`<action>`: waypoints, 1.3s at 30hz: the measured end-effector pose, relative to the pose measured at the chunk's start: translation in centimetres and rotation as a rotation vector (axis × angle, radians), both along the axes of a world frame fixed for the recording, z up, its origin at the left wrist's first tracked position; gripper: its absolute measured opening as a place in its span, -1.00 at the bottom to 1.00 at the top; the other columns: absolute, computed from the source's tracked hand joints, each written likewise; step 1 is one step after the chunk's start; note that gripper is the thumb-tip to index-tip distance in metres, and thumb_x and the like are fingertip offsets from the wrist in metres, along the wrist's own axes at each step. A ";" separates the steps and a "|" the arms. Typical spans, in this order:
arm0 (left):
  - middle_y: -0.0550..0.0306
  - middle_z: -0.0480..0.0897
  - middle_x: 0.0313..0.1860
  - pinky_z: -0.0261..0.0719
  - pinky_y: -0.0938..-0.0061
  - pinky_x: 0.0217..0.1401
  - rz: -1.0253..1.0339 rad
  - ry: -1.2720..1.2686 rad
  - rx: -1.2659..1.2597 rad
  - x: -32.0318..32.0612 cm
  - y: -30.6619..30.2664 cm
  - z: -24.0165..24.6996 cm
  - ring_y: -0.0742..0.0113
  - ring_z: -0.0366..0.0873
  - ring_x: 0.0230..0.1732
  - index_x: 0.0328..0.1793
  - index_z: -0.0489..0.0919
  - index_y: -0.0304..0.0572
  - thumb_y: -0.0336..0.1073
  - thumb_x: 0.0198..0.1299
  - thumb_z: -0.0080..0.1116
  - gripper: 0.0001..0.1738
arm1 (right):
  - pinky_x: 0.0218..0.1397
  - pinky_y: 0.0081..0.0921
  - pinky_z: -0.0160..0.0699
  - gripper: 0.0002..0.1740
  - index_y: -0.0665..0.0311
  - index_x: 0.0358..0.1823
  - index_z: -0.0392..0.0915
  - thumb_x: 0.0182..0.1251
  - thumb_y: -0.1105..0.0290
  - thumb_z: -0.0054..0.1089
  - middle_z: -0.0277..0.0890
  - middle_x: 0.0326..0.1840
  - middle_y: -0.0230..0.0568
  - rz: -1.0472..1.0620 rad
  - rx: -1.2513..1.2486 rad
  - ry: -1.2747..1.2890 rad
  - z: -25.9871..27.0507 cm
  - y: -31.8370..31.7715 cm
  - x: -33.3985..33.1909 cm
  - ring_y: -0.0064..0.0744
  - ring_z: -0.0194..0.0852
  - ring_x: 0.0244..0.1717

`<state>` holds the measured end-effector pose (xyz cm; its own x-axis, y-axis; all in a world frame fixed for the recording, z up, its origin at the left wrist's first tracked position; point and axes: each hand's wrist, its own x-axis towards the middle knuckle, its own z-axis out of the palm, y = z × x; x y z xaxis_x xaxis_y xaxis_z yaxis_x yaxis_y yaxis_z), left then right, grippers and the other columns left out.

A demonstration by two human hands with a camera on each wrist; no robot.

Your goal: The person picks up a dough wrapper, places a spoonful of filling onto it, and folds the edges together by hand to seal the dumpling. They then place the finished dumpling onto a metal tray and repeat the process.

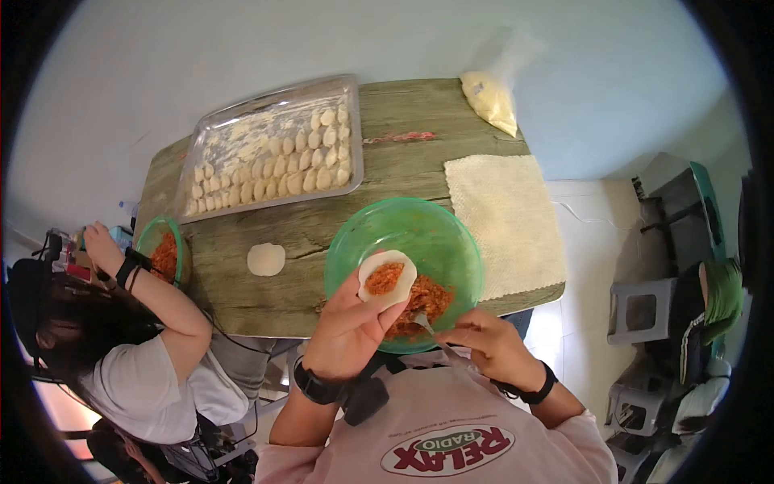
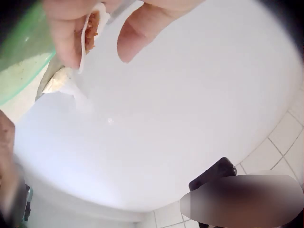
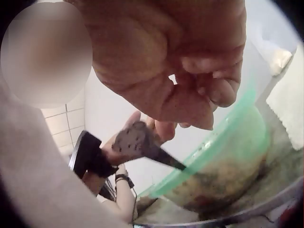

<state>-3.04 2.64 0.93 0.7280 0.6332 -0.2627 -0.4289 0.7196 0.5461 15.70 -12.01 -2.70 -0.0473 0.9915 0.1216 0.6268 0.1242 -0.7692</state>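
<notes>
I see the left hand [image 1: 345,332] gripping a pale, round wrapper [image 1: 409,277] topped with orange filling [image 1: 384,279], over the green bowl [image 1: 442,224]. The loosely curled right hand [image 1: 493,347] holds nothing; the spoon [image 1: 423,322] leans beside it, the dumpling tray [image 1: 282,103] beyond.

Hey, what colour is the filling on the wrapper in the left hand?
The filling is orange-red, best seen in the head view.

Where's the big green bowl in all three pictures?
Head: big green bowl near the middle.
Left wrist: big green bowl cut off at the upper left.
Right wrist: big green bowl below and right of the middle.
Shared landmark: the left hand, partly over it in head, top in left wrist, left of it in right wrist.
</notes>
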 end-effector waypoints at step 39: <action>0.08 0.57 0.01 0.56 0.61 -0.13 0.003 0.302 0.366 1.5 -2.0 -0.9 0.45 0.57 -0.13 0.33 0.31 -0.31 -0.41 0.22 0.13 -0.47 | -0.20 -0.61 0.43 -0.62 0.29 -0.01 0.54 0.10 0.45 0.33 0.44 -0.19 -0.27 -0.384 0.147 0.661 1.3 4.0 -1.5 -0.52 0.43 -0.26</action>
<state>-1.54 0.61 0.03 0.6510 0.7259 -0.2220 -0.2135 0.4557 0.8641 14.23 -7.99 -1.43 0.4240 0.8953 0.1369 0.0638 0.1212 -0.9906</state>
